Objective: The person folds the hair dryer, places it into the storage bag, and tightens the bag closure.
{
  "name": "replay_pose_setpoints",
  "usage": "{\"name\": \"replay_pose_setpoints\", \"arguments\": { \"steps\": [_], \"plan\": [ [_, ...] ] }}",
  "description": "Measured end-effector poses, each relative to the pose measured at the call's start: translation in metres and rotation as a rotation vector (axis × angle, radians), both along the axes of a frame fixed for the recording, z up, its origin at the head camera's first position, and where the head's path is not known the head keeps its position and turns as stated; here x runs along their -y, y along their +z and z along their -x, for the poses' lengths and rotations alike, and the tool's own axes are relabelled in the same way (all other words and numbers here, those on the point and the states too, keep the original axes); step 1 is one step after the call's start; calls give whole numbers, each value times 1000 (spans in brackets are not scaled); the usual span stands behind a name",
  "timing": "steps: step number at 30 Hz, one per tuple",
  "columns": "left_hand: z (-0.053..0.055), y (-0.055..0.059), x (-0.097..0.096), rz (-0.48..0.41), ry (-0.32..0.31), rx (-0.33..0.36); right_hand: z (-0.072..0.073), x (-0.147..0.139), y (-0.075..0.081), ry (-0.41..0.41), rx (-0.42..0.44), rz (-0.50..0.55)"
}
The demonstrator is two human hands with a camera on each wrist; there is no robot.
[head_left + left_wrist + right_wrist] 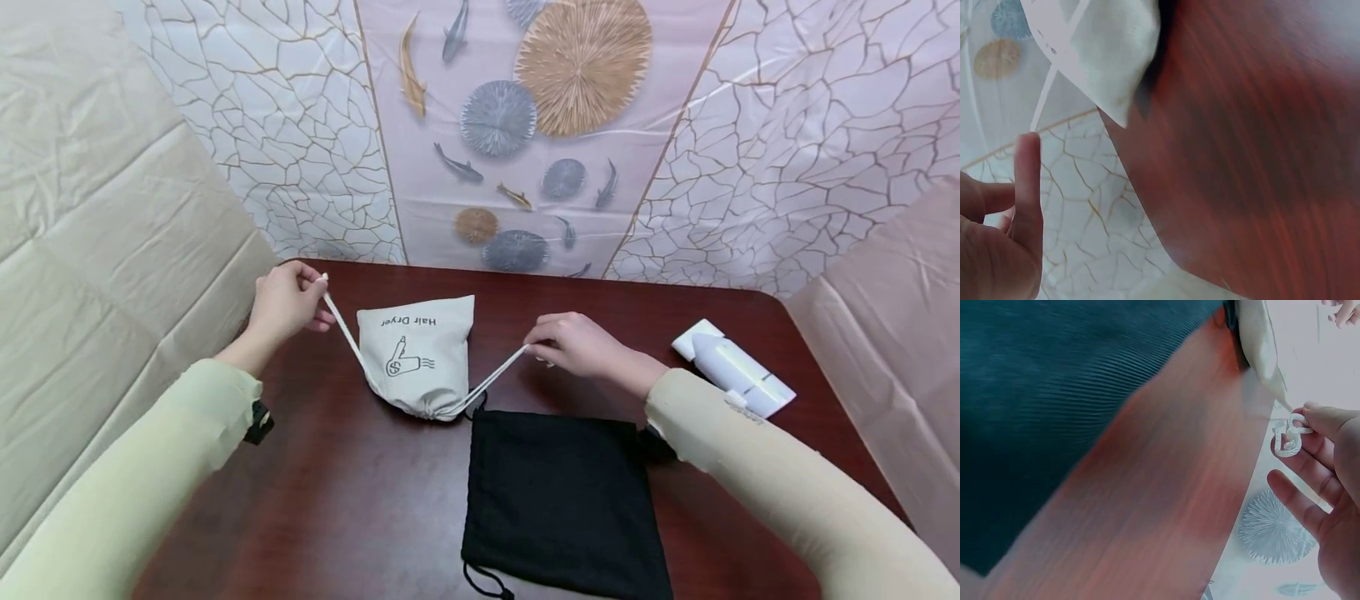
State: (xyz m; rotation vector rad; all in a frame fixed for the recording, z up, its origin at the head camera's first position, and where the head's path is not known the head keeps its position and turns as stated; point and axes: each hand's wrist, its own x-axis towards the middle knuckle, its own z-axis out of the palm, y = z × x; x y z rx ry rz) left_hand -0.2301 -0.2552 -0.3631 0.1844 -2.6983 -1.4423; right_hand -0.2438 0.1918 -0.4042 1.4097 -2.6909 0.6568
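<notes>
A cream drawstring bag (pixel 420 350), printed "Hair Dryer" with a dryer drawing, lies with its gathered mouth toward me and its lettering upside down. At its left, my left hand (pixel 288 300) pinches one end of the white drawstring (pixel 345 327), pulled taut. On the other side my right hand (pixel 573 343) pinches the opposite cord (pixel 495 372), also stretched straight from the bag's mouth. In the right wrist view, the cord's looped, knotted end (pixel 1290 439) sits between thumb and fingers. The bag's mouth is bunched into tight folds.
A flat black drawstring bag (pixel 562 500) lies front right of the cream bag. Beyond my right forearm is a smooth white object (pixel 738 371) with a rounded body, partly behind the sleeve. The dark red wooden table (pixel 337 500) meets patterned walls at the back.
</notes>
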Motion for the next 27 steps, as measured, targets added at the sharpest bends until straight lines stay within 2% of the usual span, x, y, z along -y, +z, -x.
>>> {"name": "replay_pose_setpoints", "arguments": {
  "steps": [3, 7, 12, 15, 18, 20, 23, 27],
  "plan": [
    [9, 4, -9, -32, 43, -18, 7, 9, 1, -29, 27, 6],
    [16, 9, -15, -31, 96, -84, 15, 22, 3, -36, 47, 12],
    [19, 14, -20, 8, 129, -168, 23, 32, 3, -64, 46, -17],
    [19, 10, -21, 68, 123, -215, 26, 34, 1, -73, 47, -50],
    [16, 4, -22, 227, 69, -247, 27, 34, -1, -62, 44, -89],
    [13, 0, -24, 351, 7, -256, 27, 34, -2, -51, 35, -112],
    [6, -4, -31, 505, -110, -243, 27, 33, -5, -50, 29, -133],
    [-2, -4, -47, 629, -296, -201, 24, 29, -5, -76, 44, -145]
  ]
}}
